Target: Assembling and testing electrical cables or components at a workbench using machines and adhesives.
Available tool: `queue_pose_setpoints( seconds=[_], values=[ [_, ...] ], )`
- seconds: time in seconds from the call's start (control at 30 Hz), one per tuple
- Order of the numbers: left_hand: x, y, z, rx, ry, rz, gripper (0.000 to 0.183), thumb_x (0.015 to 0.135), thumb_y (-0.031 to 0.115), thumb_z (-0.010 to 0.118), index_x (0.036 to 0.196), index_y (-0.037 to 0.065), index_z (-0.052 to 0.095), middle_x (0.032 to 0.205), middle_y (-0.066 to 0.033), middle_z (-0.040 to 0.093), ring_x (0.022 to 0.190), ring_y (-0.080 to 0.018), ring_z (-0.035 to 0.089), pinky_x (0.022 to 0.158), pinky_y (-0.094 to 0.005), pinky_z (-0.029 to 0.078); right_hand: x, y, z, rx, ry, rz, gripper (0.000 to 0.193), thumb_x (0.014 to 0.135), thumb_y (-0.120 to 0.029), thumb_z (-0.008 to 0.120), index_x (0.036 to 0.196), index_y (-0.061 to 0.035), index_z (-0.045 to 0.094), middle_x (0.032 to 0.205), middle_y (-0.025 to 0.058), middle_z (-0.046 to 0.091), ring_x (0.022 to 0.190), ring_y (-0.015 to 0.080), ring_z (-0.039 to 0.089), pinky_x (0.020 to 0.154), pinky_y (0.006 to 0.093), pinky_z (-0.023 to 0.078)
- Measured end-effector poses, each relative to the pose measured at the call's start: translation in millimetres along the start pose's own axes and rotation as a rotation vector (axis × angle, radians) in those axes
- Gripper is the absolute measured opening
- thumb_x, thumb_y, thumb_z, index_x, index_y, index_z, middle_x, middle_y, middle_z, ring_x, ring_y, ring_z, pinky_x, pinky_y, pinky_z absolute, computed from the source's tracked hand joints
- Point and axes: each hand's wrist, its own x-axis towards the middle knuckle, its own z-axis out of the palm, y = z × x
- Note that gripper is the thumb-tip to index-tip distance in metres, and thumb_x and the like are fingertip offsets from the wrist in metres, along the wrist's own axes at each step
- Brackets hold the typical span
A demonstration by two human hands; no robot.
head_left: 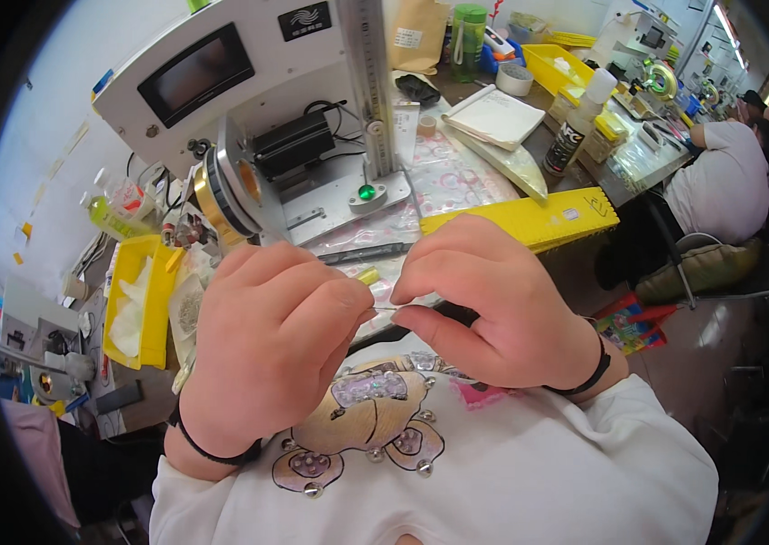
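Note:
Both hands are held up close together in front of my chest, over the near edge of the bench. My left hand is closed, thumb and forefinger pinched at the tips. From that pinch a thin pale strand runs across to the other hand; its kind is too small to tell. My right hand is curled, with thumb and forefinger tips nearly meeting at the strand's end. Whatever lies between them is hard to make out. Just beyond the fingertips is a small yellow-green piece, near a dark slim bar.
A white machine with a dark screen and round wheel stands behind my hands. Left is a yellow tray holding white material. A long yellow box, a bottle and a notepad sit right. Another person sits far right.

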Motion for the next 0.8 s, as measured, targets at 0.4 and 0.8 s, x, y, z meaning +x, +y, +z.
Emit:
queue_pose_setpoints(
  seconds=[0.4,0.8],
  values=[
    [36,1,85,-0.215,-0.401,-0.077,0.047,0.065,0.015,0.074,0.108,0.006,0.057,0.101,-0.0128,0.061,0.094,-0.0319,0.056,0.082,-0.0383,0.043,-126,62,-27,-0.032,0.371,0.439,0.007,0.078,-0.005,0.061,0.082,-0.0022,0.056,0.076,0.0103,0.054,0.07,0.025,0.052,0.063,0.0327,0.042],
    [43,-30,204,-0.044,-0.474,-0.242,0.074,0.068,0.022,0.071,0.133,0.007,0.038,0.13,-0.0187,0.043,0.122,-0.0362,0.037,0.104,-0.0436,0.027,-219,171,-45,-0.032,0.907,0.791,0.006,0.086,-0.007,0.057,0.086,-0.0015,0.056,0.076,0.0038,0.054,0.068,0.0095,0.051,0.063,0.0219,0.041]
  ],
)
